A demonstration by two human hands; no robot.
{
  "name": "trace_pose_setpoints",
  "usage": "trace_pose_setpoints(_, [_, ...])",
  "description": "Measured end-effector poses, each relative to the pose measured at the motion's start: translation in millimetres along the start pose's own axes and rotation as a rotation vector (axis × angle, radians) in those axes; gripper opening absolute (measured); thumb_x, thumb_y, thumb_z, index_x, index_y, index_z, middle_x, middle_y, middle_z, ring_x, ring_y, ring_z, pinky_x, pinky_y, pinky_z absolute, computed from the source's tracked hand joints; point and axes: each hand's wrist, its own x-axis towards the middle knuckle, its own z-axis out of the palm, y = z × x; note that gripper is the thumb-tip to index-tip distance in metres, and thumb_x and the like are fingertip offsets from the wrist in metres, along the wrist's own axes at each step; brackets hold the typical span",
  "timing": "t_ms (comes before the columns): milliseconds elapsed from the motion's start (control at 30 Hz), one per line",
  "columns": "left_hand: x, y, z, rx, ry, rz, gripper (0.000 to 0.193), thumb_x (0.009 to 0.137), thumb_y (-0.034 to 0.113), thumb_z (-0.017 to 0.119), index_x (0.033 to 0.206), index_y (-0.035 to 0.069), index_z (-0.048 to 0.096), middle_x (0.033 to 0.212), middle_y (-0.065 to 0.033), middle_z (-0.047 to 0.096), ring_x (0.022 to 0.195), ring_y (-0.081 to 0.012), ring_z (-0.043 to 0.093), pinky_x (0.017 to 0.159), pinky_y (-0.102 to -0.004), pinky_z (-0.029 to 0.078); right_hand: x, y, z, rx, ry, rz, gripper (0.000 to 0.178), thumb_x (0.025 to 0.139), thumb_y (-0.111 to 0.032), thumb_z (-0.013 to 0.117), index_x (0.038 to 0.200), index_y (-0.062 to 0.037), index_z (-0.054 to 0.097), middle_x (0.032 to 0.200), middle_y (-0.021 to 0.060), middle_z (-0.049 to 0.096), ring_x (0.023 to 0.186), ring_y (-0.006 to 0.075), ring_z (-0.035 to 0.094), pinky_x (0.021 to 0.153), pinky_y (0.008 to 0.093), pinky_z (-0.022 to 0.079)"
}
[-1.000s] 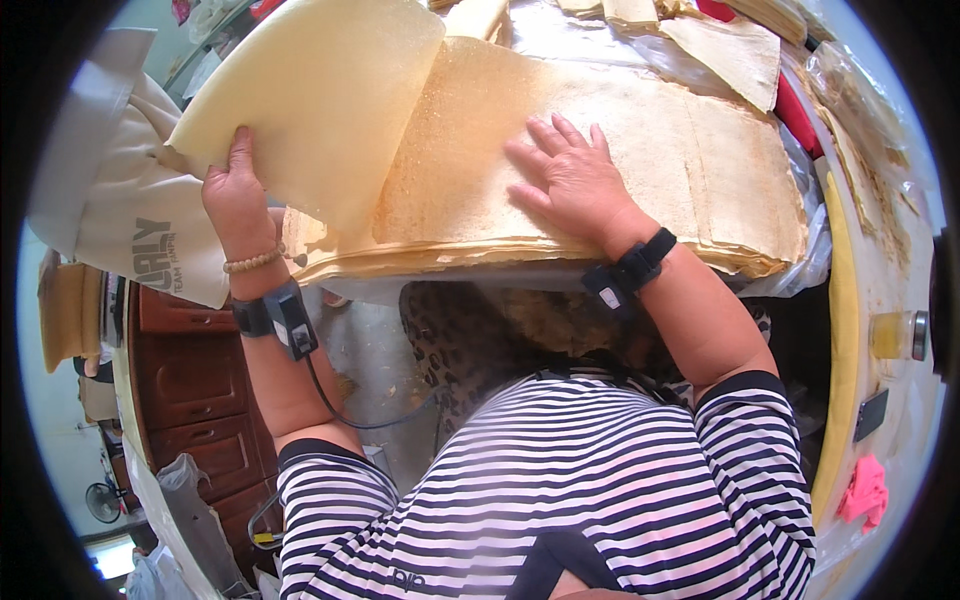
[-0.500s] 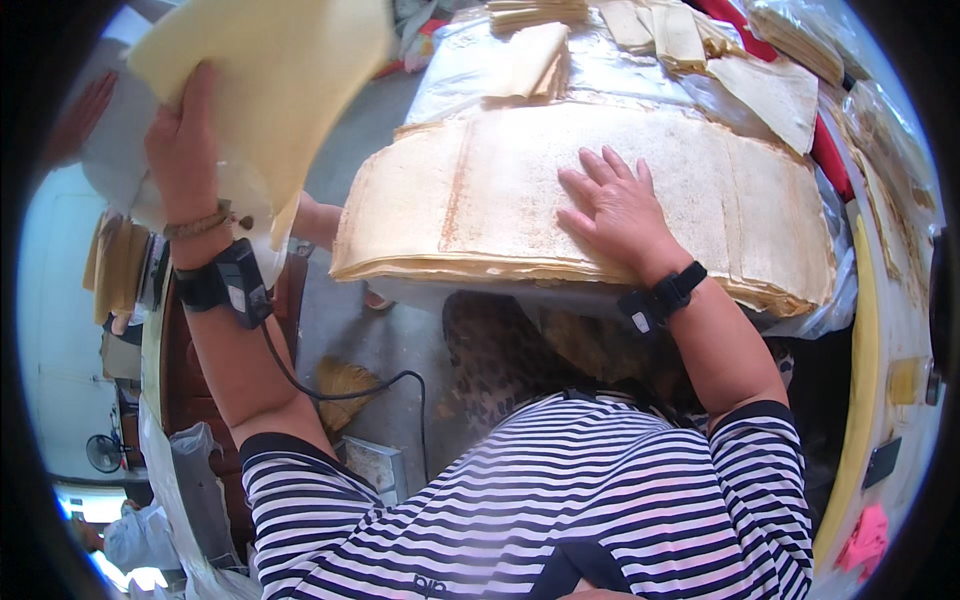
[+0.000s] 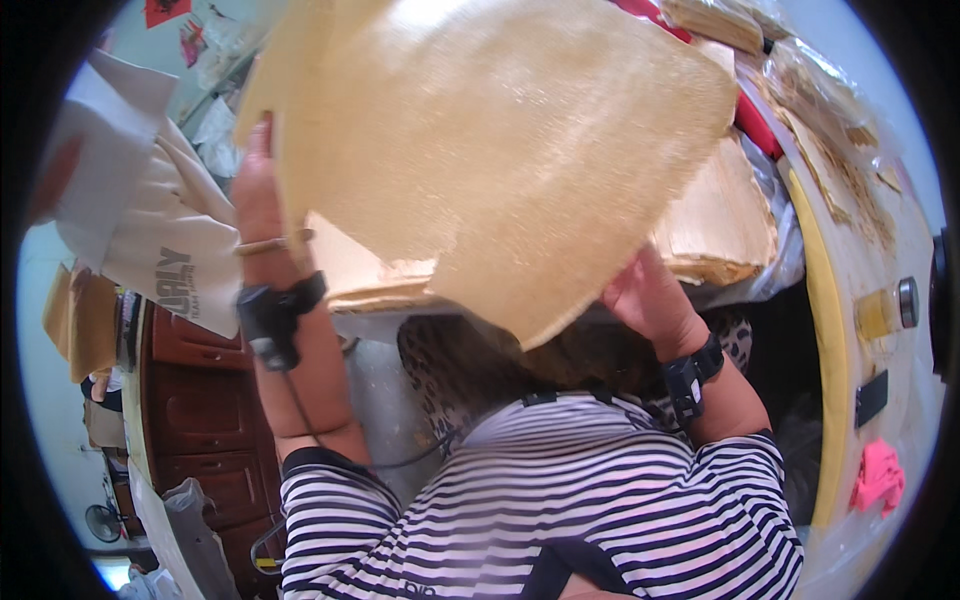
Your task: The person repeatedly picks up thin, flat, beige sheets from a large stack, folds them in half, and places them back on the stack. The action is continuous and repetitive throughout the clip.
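Note:
A large, thin tan sheet (image 3: 500,150) hangs spread out in front of me, tilted, with its lower corner pointing toward my belly. My left hand (image 3: 262,190) is closed on its left edge, thumb pointing up. At the lower right edge of the sheet is my right hand (image 3: 655,300), its fingers mostly hidden by the sheet, so its grip does not show. Underneath lies a thick stack of similar pale sheets (image 3: 715,215), visible only at its left and right ends. Both wrists wear black strapped devices, and a cable runs from the left one.
Another person in a light top (image 3: 170,210) stands close on my left. To the right, a side table with a yellow edge (image 3: 815,350) holds a jar (image 3: 885,308), a dark phone-like slab (image 3: 872,398) and a pink cloth (image 3: 878,478). Dark red cabinets (image 3: 200,400) stand at lower left.
The sheet has swung from the upper left to over the stack, carried by my left hand. My right hand has left the stack's top and come nearer, to the sheet's edge.

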Motion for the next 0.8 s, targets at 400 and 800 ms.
trace_pose_setpoints(400, [-115,-91,56,0.853,-0.149,-0.036,0.03,0.095,0.028,0.079,0.102,0.0,0.074,0.1,-0.0156,0.078,0.084,-0.0375,0.074,0.077,-0.0442,0.058,-59,23,-29,-0.314,0.3,0.179,0.067,0.107,-0.053,0.058,0.147,0.0001,0.054,0.13,0.0186,0.07,0.112,0.0256,0.074,0.089,0.0408,0.065])
trace_pose_setpoints(800, [-192,-53,72,0.617,-0.768,0.656,0.069,0.082,-0.003,0.07,0.147,0.02,0.061,0.159,-0.0095,0.053,0.148,-0.0312,0.049,0.122,-0.0451,0.04,-54,5,5,-0.327,0.315,0.318,0.051,0.106,-0.035,0.06,0.136,0.0068,0.059,0.113,0.0188,0.075,0.083,0.0234,0.078,0.063,0.0298,0.064])
